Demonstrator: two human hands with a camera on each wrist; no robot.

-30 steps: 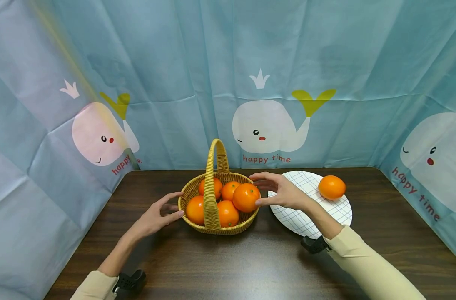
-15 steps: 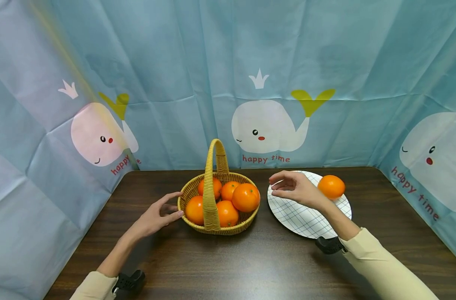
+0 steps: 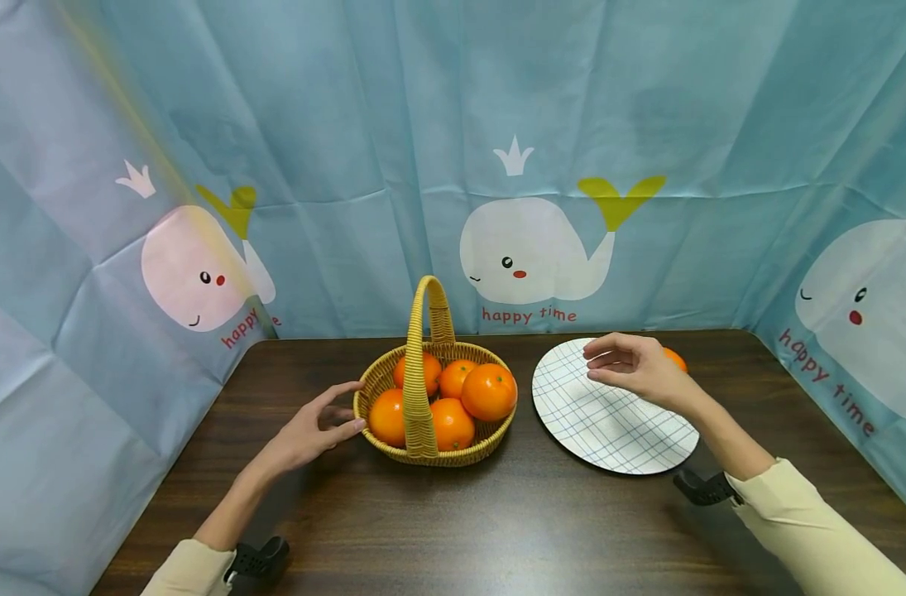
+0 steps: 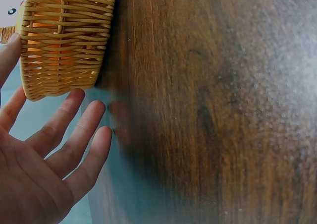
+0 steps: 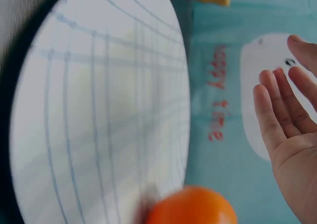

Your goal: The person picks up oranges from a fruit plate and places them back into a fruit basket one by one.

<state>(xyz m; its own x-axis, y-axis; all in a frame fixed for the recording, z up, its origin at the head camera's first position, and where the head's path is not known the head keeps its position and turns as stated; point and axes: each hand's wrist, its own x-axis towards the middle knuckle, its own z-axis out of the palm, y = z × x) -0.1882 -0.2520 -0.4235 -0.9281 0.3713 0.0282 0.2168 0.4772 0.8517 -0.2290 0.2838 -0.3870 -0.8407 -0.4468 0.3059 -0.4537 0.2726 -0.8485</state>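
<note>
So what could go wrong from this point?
The right hand hovers empty over the plate, right beside the lone orange near the plate's far rim; a brush might roll it onto the table. In the basket, the top orange sits high at the rim and could tumble if jostled.

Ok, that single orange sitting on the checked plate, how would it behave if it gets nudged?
The orange is round and lies loose near the far edge of the nearly flat plate, so a nudge would probably roll it off. It looks firm, likely easy to grip.

Woven wicker basket (image 3: pixel 393 389); matt wood-grain table (image 3: pixel 497 530); smooth checked plate (image 3: pixel 609 422).
</note>
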